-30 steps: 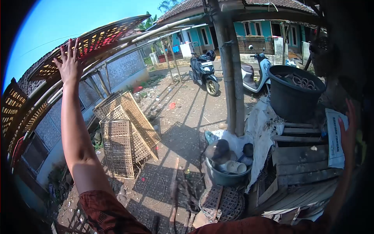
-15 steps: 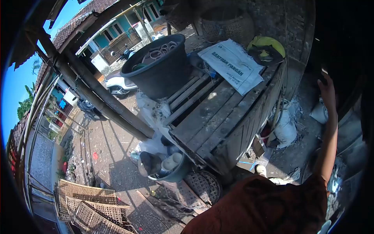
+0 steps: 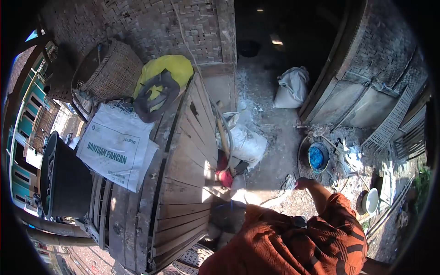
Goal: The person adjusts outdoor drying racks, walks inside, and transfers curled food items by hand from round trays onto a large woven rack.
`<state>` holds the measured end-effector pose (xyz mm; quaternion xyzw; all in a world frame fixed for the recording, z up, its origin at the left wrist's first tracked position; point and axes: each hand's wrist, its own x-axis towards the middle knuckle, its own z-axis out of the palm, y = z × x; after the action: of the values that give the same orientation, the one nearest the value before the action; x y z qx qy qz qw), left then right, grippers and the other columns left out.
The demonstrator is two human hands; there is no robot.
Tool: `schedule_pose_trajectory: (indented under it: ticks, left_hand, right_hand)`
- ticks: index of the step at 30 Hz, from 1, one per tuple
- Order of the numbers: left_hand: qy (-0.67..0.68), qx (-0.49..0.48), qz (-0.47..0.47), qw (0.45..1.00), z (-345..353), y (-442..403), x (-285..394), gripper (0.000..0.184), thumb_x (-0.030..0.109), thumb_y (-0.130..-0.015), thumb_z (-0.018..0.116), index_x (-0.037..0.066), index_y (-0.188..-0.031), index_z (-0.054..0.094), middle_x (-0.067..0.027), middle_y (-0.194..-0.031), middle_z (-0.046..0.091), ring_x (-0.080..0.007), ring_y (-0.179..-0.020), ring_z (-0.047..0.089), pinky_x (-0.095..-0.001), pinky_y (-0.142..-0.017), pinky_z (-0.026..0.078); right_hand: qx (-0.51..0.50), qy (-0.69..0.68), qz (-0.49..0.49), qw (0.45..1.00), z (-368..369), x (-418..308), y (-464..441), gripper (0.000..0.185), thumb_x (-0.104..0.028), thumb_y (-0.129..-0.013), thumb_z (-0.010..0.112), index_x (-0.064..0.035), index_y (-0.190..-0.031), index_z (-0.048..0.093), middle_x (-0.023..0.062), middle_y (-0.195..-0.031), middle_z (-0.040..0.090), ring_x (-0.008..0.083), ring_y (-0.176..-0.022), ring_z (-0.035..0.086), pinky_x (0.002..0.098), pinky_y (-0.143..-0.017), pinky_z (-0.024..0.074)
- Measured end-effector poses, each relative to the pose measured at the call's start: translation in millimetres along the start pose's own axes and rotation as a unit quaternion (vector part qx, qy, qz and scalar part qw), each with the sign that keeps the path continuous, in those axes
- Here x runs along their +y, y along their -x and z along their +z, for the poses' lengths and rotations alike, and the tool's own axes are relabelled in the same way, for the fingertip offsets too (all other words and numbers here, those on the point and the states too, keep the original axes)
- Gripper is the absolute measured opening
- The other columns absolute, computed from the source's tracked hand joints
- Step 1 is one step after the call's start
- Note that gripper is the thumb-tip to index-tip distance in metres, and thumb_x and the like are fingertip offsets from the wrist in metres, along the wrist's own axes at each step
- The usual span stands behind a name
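Note:
My right hand (image 3: 303, 183) is low in front of my orange-and-black patterned shirt (image 3: 293, 240), with the forearm coming out of the sleeve. It is small in the view, and how its fingers are set cannot be made out. Just left of it lies a crumpled grey thing (image 3: 288, 182), perhaps cloth; whether they touch is unclear. Beyond the hand stands a round basin (image 3: 322, 147) with a bright blue bundle (image 3: 316, 157) inside. My left hand is out of view.
A slatted wooden platform (image 3: 176, 192) on the left bears a printed white sack (image 3: 114, 144), a yellow bag (image 3: 176, 68), a woven basket (image 3: 112, 68) and a black tub (image 3: 68, 183). White sacks (image 3: 247, 145) lie beside it. Another sack (image 3: 292, 87) stands by the dark doorway.
My view has swung right, from the yard towards the doorway and woven walls. My right arm, raised with fingers apart before, is now lowered near my body.

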<state>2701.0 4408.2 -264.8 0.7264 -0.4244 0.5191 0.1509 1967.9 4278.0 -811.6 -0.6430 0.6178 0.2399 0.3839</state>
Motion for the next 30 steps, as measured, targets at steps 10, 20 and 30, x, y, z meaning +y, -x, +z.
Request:
schedule_pose_trajectory:
  ticks: [10,20,30]
  left_hand:
    - [0.285,0.098,0.161,0.940,74,-78,290,0.036,0.010,-0.077,0.077,0.013,-0.110,0.064,-0.0121,-0.119,0.059,-0.0290,-0.102,0.059,-0.0439,-0.082,0.049]
    - [0.743,-0.233,0.198,0.596,66,25,669,0.023,0.008,-0.065,0.079,0.009,-0.078,0.060,-0.0035,-0.106,0.059,-0.0299,-0.105,0.054,-0.0463,-0.092,0.041]
    - [0.469,-0.636,0.250,0.560,231,310,888,0.036,0.046,-0.073,0.063,0.010,-0.080,0.066,-0.0148,-0.076,0.067,-0.0322,-0.075,0.067,-0.0420,-0.068,0.052]
  right_hand:
    - [-0.072,-0.010,0.242,0.968,116,184,86,0.022,-0.019,-0.089,0.052,-0.0069,-0.090,0.070,0.0049,-0.076,0.071,0.0180,-0.059,0.068,0.0336,-0.057,0.0540]
    - [0.029,-0.554,0.264,0.789,88,200,69,0.020,-0.020,-0.088,0.060,-0.0148,-0.106,0.066,0.0022,-0.088,0.068,0.0158,-0.072,0.069,0.0270,-0.047,0.0481]
    - [0.019,-0.417,0.377,0.827,-98,414,-45,0.030,-0.031,-0.086,0.063,-0.0039,-0.098,0.065,0.0115,-0.094,0.069,0.0278,-0.077,0.069,0.0428,-0.063,0.0544]
